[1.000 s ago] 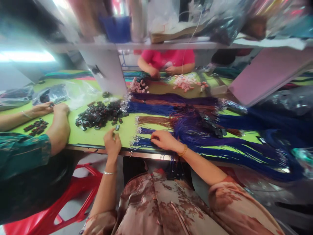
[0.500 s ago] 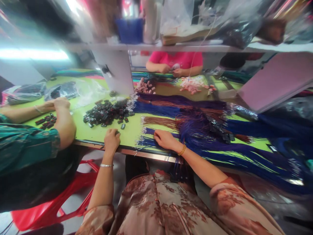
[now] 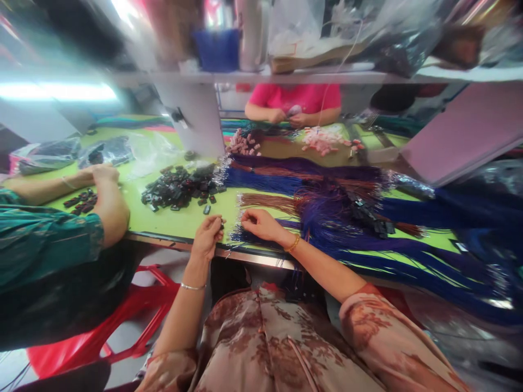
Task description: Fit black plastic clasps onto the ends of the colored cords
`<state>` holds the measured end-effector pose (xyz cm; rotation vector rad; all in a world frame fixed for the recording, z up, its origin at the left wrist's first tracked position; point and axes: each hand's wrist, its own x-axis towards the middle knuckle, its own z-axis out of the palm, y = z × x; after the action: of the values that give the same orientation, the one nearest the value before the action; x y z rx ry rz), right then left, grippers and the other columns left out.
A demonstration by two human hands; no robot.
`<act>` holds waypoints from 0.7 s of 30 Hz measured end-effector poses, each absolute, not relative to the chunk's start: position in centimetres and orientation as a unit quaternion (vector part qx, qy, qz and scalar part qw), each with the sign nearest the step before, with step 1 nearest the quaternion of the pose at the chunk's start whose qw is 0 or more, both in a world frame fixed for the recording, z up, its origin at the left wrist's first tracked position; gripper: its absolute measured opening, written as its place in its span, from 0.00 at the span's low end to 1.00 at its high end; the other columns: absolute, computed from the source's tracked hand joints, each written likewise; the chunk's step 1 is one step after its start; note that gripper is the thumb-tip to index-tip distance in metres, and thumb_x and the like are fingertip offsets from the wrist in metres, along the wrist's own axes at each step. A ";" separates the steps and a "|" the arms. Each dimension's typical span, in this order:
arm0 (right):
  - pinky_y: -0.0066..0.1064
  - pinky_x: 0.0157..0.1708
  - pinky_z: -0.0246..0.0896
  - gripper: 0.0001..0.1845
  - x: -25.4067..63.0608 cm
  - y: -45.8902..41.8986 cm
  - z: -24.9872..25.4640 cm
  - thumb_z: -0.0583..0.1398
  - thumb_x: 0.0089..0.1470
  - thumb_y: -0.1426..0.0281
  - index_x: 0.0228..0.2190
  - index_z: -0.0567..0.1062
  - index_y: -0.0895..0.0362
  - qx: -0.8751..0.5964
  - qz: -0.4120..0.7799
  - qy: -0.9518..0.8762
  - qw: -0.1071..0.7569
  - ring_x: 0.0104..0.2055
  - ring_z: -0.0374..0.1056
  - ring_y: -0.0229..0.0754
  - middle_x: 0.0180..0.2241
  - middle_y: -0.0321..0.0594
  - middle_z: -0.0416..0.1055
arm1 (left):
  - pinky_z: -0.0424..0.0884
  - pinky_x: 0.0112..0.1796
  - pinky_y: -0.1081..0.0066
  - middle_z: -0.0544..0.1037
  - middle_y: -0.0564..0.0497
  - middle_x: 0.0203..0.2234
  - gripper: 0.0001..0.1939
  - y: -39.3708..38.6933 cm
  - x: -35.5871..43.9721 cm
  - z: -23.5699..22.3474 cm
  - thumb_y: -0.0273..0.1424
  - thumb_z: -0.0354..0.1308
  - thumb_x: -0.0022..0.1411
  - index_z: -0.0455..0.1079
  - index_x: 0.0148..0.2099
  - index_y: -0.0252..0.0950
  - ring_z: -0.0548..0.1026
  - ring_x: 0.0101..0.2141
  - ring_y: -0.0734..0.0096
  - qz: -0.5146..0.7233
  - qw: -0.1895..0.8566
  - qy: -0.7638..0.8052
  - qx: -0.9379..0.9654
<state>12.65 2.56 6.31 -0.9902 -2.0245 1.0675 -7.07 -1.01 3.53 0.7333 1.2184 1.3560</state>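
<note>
My left hand (image 3: 208,235) is closed in a pinch at the table's front edge, with a small black plastic connector housing (image 3: 222,225) between thumb and fingertips. Just right of it, my right hand (image 3: 261,224) pinches at the crimped ends of the blue wires (image 3: 288,224); the wire in its fingers is mostly hidden. Brown wires (image 3: 269,201) with metal terminals lie beyond it. A heap of black connector housings (image 3: 180,188) sits behind my left hand, and one loose housing (image 3: 207,209) lies in front of the heap.
A co-worker's hands (image 3: 104,174) are at the left beside a small group of dark housings (image 3: 81,200). Across the table, a person in a pink shirt (image 3: 294,100) works near pale pink pieces (image 3: 321,141). A shelf (image 3: 253,78) spans above; a red stool (image 3: 134,310) stands below.
My left hand picked up a black housing near the heap and moved right, towards my right hand. My right hand shifted slightly left and up to the wire ends. The view turned slightly left.
</note>
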 end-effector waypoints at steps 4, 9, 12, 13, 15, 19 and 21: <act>0.24 0.26 0.50 0.05 12.8 2.0 6.1 0.57 0.48 0.71 0.25 0.71 0.59 -0.398 0.398 -0.761 0.322 0.23 0.56 0.32 0.21 0.32 0.65 | 0.69 0.25 0.79 0.78 0.49 0.32 0.20 -1.9 -5.4 3.9 0.32 0.68 0.48 0.70 0.44 0.34 0.73 0.23 0.80 0.558 0.658 0.433 0.261; 0.25 0.25 0.46 0.07 12.9 1.3 6.4 0.56 0.48 0.70 0.22 0.69 0.59 -0.413 0.357 -0.771 0.327 0.23 0.54 0.31 0.19 0.30 0.63 | 0.71 0.25 0.79 0.77 0.51 0.31 0.17 -2.1 -4.3 4.0 0.27 0.65 0.52 0.70 0.45 0.35 0.75 0.23 0.79 0.551 0.692 0.403 0.236; 0.25 0.25 0.45 0.07 12.9 1.2 6.6 0.56 0.48 0.70 0.21 0.68 0.59 -0.418 0.342 -0.777 0.324 0.23 0.53 0.31 0.19 0.30 0.63 | 0.73 0.26 0.78 0.78 0.51 0.32 0.17 -2.2 -4.0 4.0 0.28 0.65 0.52 0.70 0.46 0.35 0.76 0.25 0.77 0.542 0.698 0.402 0.238; 0.25 0.25 0.44 0.08 12.9 1.1 6.6 0.56 0.48 0.69 0.21 0.68 0.59 -0.418 0.339 -0.779 0.321 0.22 0.53 0.31 0.19 0.30 0.63 | 0.73 0.26 0.78 0.78 0.51 0.32 0.18 -2.2 -4.0 4.0 0.29 0.65 0.52 0.71 0.46 0.36 0.77 0.26 0.76 0.539 0.700 0.403 0.240; 0.25 0.25 0.44 0.08 13.0 1.1 6.6 0.57 0.49 0.69 0.21 0.68 0.58 -0.421 0.333 -0.783 0.315 0.22 0.53 0.31 0.19 0.31 0.63 | 0.74 0.28 0.78 0.78 0.51 0.32 0.18 -2.3 -3.9 3.9 0.29 0.66 0.52 0.71 0.46 0.36 0.77 0.28 0.75 0.533 0.704 0.402 0.241; 0.25 0.25 0.44 0.07 12.9 0.9 6.4 0.57 0.48 0.70 0.21 0.69 0.58 -0.433 0.317 -0.788 0.303 0.22 0.54 0.31 0.19 0.31 0.64 | 0.75 0.30 0.77 0.78 0.51 0.31 0.17 -2.3 -3.9 3.7 0.30 0.67 0.51 0.72 0.45 0.36 0.77 0.29 0.76 0.535 0.702 0.402 0.243; 0.25 0.25 0.44 0.07 12.9 0.9 6.4 0.57 0.48 0.70 0.22 0.70 0.58 -0.435 0.313 -0.788 0.302 0.22 0.54 0.32 0.20 0.31 0.65 | 0.75 0.31 0.77 0.78 0.51 0.31 0.17 -2.3 -3.8 3.8 0.30 0.68 0.49 0.73 0.43 0.35 0.76 0.28 0.77 0.545 0.691 0.411 0.239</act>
<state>12.92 0.88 6.43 -1.1547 -2.0912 0.8304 -3.79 -2.34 3.77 0.5348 0.9187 1.2187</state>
